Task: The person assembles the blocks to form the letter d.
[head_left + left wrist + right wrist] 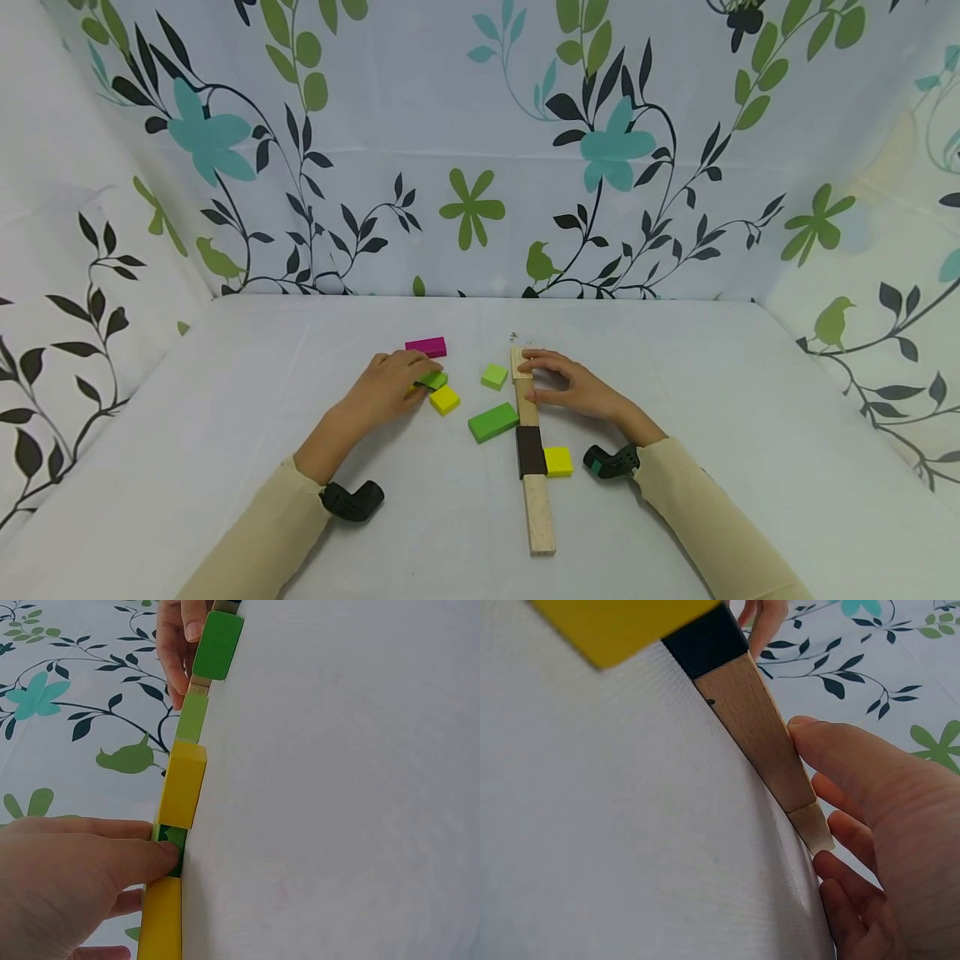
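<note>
My left hand (386, 387) pinches a small green block (433, 380) between thumb and fingers. One yellow block (445, 400) lies right by it, and a second yellow block (161, 922) is mostly hidden under the fingers in the head view. A magenta block (426, 347) lies just beyond that hand. My right hand (577, 387) touches the right side of a row of wooden blocks with its fingertips. Its thumb is against a plain wooden block (754, 735), its fingers by the pale block (812, 827) at the far end.
The row continues toward me with a dark brown block (529, 452) and another plain wooden block (538, 515). A yellow block (558, 461) sits right of the brown one. Left of the row lie a long green block (493, 422) and a light green block (494, 376).
</note>
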Demonstrator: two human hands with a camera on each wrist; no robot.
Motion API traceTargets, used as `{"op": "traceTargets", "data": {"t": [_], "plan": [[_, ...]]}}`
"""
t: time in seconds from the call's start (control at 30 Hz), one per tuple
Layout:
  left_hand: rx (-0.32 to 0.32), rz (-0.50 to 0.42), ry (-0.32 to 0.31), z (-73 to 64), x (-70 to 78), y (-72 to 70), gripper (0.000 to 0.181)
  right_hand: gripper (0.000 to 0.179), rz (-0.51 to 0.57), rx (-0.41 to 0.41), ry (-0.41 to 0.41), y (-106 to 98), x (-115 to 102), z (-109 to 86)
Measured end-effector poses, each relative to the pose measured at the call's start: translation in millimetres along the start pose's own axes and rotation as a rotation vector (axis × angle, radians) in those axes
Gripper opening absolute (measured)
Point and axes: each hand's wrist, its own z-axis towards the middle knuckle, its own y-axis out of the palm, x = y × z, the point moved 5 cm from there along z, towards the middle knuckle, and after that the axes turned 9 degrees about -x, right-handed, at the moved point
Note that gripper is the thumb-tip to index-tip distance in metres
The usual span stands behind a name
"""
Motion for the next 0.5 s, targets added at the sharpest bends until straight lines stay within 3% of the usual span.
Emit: {"op": "traceTargets", "data": {"t": [0.5], "plan": [[0.070, 0.034, 0.015, 3.1, 0.7, -4.5, 0.037, 0.046, -0.005, 0.005, 0.006, 0.0, 0.3, -1.3]]}}
